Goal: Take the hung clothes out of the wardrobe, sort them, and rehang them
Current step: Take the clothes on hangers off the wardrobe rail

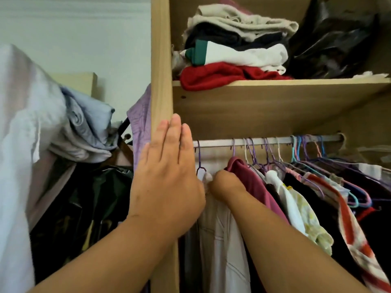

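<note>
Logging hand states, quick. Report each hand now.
Left hand: open, fingers straight, at the wardrobe side panel.
Right hand: cannot tell; fingers hidden among the hung clothes.

Home bedroom: wardrobe, hung clothes.

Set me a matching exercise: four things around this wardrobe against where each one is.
1. red jumper
2. black bag
3. pink top
4. left hand

A. hanging from the rail
B. bottom of the folded pile
C. flat against the wardrobe's side panel
D. right end of the shelf

Pairs: 1-B, 2-D, 3-A, 4-C
</note>
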A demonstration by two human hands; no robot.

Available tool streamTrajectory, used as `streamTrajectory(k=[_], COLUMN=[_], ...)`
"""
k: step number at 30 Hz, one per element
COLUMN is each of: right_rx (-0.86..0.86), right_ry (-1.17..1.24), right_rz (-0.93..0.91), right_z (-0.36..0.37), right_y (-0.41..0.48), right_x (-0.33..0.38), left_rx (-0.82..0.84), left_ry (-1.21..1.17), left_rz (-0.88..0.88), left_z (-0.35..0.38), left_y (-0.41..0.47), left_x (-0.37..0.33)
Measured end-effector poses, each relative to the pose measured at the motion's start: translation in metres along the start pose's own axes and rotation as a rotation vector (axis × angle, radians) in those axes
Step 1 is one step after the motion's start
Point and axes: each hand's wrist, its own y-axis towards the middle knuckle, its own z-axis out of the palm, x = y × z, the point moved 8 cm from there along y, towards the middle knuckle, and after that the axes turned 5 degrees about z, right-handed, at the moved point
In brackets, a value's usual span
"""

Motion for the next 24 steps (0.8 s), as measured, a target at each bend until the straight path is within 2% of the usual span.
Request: streamTrajectory(k=[7, 13, 16, 24], right_rx=[-0.162, -0.242, -0.285, -0.337], right_ry=[0.061, 0.101, 0.117, 0.033], right_rz=[0.022, 0.032, 0.049, -0.004], right_z=[-0.016, -0.058, -0.082, -0.119], right_y=[-0.009, -0.018, -0.027, -0.115], right_x=[-0.01, -0.014, -0.02, -0.056], left_rx=[-0.067, -0.049, 0.009, 0.048], left_ry=[-0.064, -0.039, -0.03, -0.097], left_rz=[-0.007, -0.011, -0.006, -0.026], left_z=[-0.008, -0.005, 0.003, -0.002], left_y=[-0.001, -0.002, -0.002, -0.003], left_x=[-0.001, 0.0, 0.001, 0.002])
